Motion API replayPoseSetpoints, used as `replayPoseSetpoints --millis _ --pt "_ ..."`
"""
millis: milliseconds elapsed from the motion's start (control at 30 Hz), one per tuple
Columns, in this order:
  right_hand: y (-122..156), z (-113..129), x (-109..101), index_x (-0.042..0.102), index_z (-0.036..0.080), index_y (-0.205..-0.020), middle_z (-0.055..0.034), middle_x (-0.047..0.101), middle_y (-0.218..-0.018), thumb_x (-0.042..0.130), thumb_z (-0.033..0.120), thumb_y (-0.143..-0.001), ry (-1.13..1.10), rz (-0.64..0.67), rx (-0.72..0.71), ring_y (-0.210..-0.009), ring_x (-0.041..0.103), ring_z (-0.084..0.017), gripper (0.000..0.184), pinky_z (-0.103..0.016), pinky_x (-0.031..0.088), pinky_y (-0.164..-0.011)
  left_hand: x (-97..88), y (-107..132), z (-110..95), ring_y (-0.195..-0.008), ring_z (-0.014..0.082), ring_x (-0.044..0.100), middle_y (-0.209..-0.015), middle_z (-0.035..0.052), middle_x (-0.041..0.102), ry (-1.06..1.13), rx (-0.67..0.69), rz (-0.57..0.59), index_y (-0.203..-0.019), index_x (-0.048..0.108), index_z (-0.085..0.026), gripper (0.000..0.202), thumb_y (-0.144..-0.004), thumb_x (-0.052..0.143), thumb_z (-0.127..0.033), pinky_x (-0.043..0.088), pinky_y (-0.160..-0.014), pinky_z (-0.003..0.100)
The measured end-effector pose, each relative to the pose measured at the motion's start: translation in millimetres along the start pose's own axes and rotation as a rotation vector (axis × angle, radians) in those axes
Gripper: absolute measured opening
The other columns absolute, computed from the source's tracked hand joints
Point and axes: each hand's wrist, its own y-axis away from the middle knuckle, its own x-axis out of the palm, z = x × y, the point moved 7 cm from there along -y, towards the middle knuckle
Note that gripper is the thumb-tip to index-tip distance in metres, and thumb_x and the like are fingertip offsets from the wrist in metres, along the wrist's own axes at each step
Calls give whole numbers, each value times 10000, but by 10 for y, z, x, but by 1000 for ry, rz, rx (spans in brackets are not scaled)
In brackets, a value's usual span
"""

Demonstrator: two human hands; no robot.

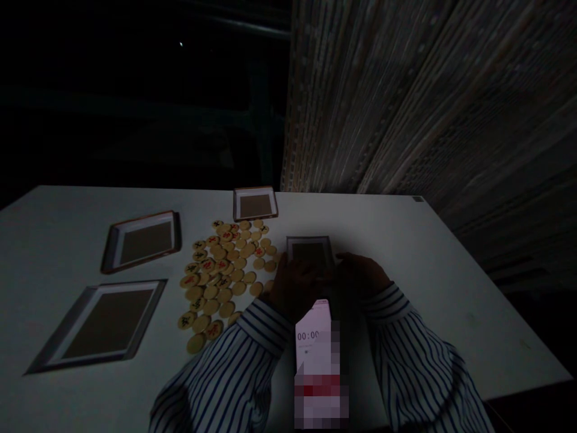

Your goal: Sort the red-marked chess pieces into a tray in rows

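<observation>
A small shallow box [310,239] with a pale rim lies in front of me. My left hand [295,285] reaches over its near left part, the fingers lost in dark shadow; whether they grip its edge I cannot make out. Beside the right edge of that box is my right hand [364,273], a finger stretched toward it and the lower fingers in shadow. Below my hands lies a lit phone [315,349] with a timer on its screen. Left of my left hand spreads a heap of round Chinese chess pieces [225,264], some showing red or black characters.
Three more shallow boxes rest on the white table [451,300]: one at the back [255,191], one at the left [118,231] and one at the front left [151,307]. Behind the table's right part stands a ridged stack [360,90]. The surroundings are very dark.
</observation>
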Motion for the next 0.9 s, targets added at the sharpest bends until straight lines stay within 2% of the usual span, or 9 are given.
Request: replayPoseSetpoints --millis 100,367,500,900 --pt "15 -22 50 546 154 -1189 -76 698 -949 416 252 -838 -41 37 10 -868 644 -195 387 -318 499 -760 47 -6 -52 -1066 260 516 -1051 79 639 -37 1 -6 -991 628 -213 223 -815 526 -302 255 -1000 560" --pt "16 -38 113 534 163 -1210 -61 711 -905 397 263 -843 -109 27 -51 -848 654 -179 405 -307 505 -764 110 7 -135 -1081 270 498 -1063 76 628 -125 65 13 -1012 617 -233 224 -844 483 -296 215 -1002 611" --pt "17 -17 108 529 134 -1214 -76 703 -943 395 267 -841 -83 40 -61 -863 651 -185 418 -301 502 -764 121 2 -133 -1090 266 493 -1059 64 628 -107 53 47 -1025 610 -247 224 -847 479 -291 202 -1001 622" --pt "7 22 102 549 175 -1188 -54 707 -933 410 262 -837 -80 44 -88 -871 651 -182 387 -305 496 -777 89 -3 -140 -1071 262 505 -1020 61 640 -75 47 33 -1019 618 -255 224 -846 482 -294 198 -1002 620"
